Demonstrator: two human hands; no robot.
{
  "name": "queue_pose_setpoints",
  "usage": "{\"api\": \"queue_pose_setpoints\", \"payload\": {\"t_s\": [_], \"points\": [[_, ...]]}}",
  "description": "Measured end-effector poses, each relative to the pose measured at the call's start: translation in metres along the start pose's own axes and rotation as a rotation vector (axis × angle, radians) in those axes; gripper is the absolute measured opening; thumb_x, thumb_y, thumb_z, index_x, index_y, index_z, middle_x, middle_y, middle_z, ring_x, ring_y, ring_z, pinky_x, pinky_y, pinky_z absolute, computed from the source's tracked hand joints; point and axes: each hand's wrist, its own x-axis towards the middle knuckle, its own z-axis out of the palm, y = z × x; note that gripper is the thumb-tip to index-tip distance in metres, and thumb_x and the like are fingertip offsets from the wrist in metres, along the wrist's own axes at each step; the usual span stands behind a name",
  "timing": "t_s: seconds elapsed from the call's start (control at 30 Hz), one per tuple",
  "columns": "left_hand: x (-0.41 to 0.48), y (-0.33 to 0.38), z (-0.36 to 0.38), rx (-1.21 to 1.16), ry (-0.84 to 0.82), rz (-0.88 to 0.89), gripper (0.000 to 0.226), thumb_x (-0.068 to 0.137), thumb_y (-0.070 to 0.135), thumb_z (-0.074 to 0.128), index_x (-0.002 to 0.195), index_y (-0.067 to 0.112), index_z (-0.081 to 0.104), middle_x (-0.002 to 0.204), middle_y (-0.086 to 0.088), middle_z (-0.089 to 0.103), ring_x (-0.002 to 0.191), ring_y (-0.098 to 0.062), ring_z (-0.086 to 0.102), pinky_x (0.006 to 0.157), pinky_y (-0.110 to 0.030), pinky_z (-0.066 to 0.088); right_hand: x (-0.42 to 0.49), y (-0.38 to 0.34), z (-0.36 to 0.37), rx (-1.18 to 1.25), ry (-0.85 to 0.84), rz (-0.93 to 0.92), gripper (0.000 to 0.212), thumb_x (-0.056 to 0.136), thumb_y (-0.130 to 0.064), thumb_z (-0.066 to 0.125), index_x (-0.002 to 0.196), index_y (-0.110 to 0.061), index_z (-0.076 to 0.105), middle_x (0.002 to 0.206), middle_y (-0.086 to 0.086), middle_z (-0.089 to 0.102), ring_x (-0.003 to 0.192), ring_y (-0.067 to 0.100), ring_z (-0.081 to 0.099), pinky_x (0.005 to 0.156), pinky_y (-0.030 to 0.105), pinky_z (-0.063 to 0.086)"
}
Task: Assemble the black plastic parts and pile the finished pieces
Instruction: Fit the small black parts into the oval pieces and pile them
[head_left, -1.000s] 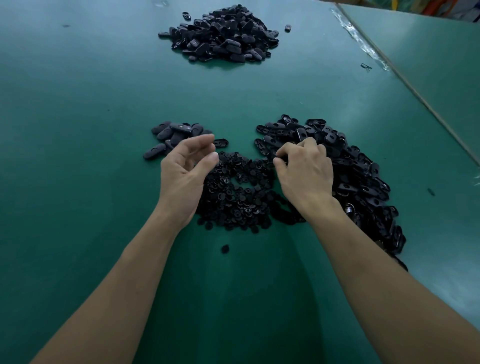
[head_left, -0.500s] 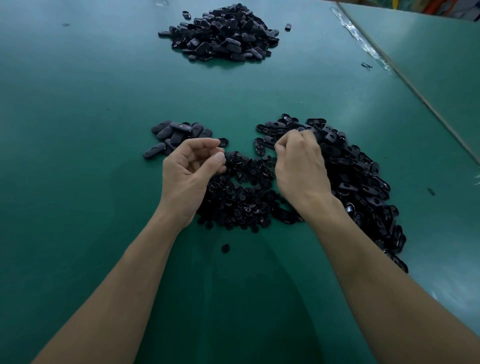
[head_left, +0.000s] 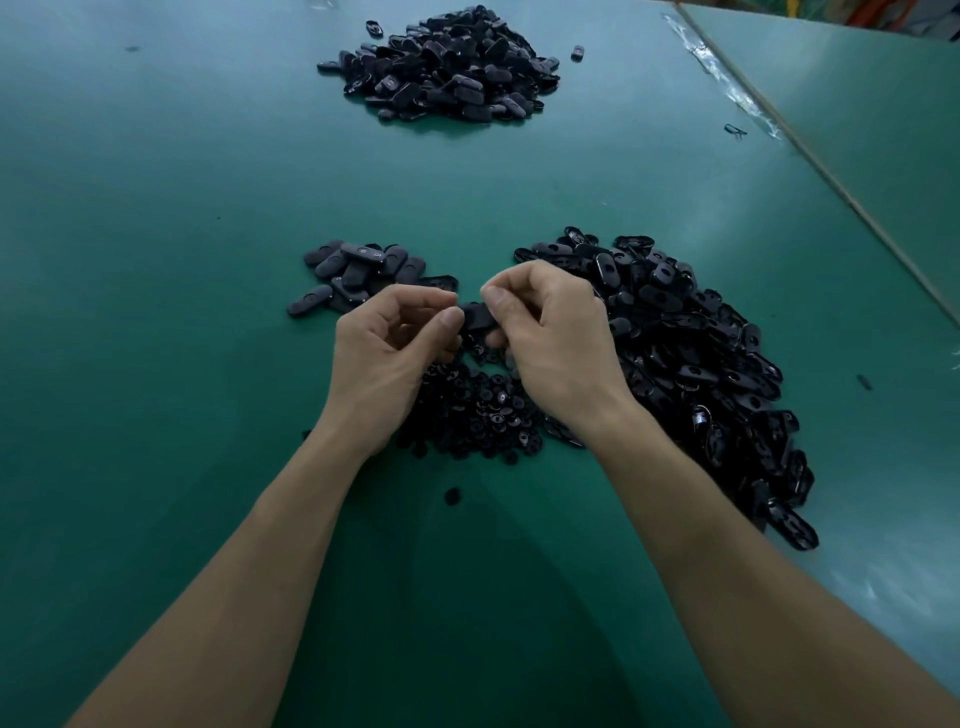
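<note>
Between both hands (head_left: 475, 332), black part (head_left: 477, 317) (pinched), above small-parts pile (head_left: 478, 410)

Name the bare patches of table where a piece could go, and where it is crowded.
Bare: the band between far pile and small left pile; the table left of the left hand. Crowded: round the right hand, amid round parts and right pile.

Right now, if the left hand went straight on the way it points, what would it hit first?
The small black part pinched between both hands; the left hand, pointing right, seems to touch it already. Beyond it: the right hand.
</note>
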Motion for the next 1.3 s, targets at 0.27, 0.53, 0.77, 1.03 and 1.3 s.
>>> {"api": "queue_pose_setpoints", "payload": {"t_s": [0.27, 0.53, 0.77, 1.03, 1.3], "points": [[0.0, 0.0, -0.001, -0.024, 0.0, 0.009, 0.011, 0.091, 0.005, 0.07, 0.099, 0.013, 0.07, 0.085, 0.004, 0.075, 0.075, -0.01, 0.068, 0.073, -0.02, 0.055, 0.001, 0.004, -0.001, 0.016, -0.116, 0.011, 0.007, 0.091, -0.018, 0.073, 0.097, -0.02, 0.074, 0.081, -0.007, 0.074, 0.075, 0.003, 0.071, 0.079, 0.027, 0.06], [0.0, -0.002, -0.001, -0.023, 0.002, 0.025, 0.016, 0.092, 0.003, 0.068, 0.102, 0.015, 0.071, 0.08, 0.003, 0.075, 0.071, -0.009, 0.07, 0.071, -0.019, 0.055, 0.002, 0.008, -0.002, 0.099, -0.071, 0.041, 0.009, 0.097, -0.02, 0.064, 0.096, -0.016, 0.073, 0.075, 0.0, 0.074, 0.065, 0.009, 0.072, 0.061, 0.021, 0.053], [0.002, -0.004, -0.002, -0.101, 0.066, -0.029, 0.018, 0.095, 0.003, 0.064, 0.103, 0.017, 0.072, 0.079, 0.005, 0.073, 0.073, -0.011, 0.069, 0.071, -0.022, 0.056, 0.0, 0.022, -0.005, -0.374, -0.253, 0.077, 0.022, 0.092, -0.037, 0.07, 0.11, -0.024, 0.068, 0.085, -0.012, 0.062, 0.079, 0.007, 0.062, 0.073, 0.022, 0.053], [0.002, -0.002, -0.001, -0.153, 0.07, -0.051, 0.016, 0.092, -0.002, 0.066, 0.099, 0.01, 0.071, 0.082, 0.0, 0.074, 0.077, -0.018, 0.073, 0.071, -0.023, 0.057, -0.004, 0.017, 0.003, -0.481, -0.265, 0.062, 0.005, 0.093, -0.026, 0.068, 0.096, -0.025, 0.072, 0.096, -0.002, 0.068, 0.09, 0.02, 0.066, 0.085, 0.042, 0.057], [0.001, -0.001, 0.0, -0.186, 0.094, -0.072, 0.014, 0.09, -0.004, 0.068, 0.097, 0.008, 0.07, 0.082, 0.0, 0.074, 0.078, -0.02, 0.074, 0.072, -0.025, 0.058, -0.004, 0.01, 0.003, -0.457, -0.329, 0.049, 0.015, 0.099, -0.019, 0.06, 0.11, -0.015, 0.07, 0.109, 0.005, 0.067, 0.099, 0.02, 0.063, 0.091, 0.038, 0.054]]}}
